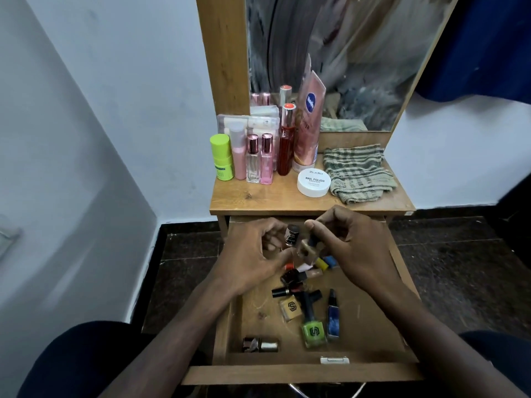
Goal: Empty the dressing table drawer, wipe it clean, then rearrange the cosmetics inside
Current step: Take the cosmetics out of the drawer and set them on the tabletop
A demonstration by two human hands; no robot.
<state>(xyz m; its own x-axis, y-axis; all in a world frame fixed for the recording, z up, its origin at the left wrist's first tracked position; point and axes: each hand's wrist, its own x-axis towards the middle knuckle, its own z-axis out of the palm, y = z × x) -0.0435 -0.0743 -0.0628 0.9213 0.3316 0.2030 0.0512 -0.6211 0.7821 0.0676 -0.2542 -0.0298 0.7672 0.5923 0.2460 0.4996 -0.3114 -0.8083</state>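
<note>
The wooden drawer point(367, 317) is pulled out below the dressing table top. Several nail polish bottles lie loose in it, among them a green one point(313, 333), a blue one point(333, 320), a tan one point(290, 308) and a small gold-capped one point(263, 344). My left hand point(253, 254) hovers over the drawer's far part, fingers curled round a small black-capped bottle point(291, 232). My right hand point(350, 245) pinches a beige nail polish bottle point(306, 248) by its dark cap, held above the pile.
On the table top point(258, 196) stand a lime-green stick point(221, 158), pink bottles, a red bottle point(286, 145), a Vaseline tube point(309, 124), a white nail polish remover tub point(313, 182) and a folded checked cloth point(357, 173). A mirror rises behind. Dark floor lies on both sides.
</note>
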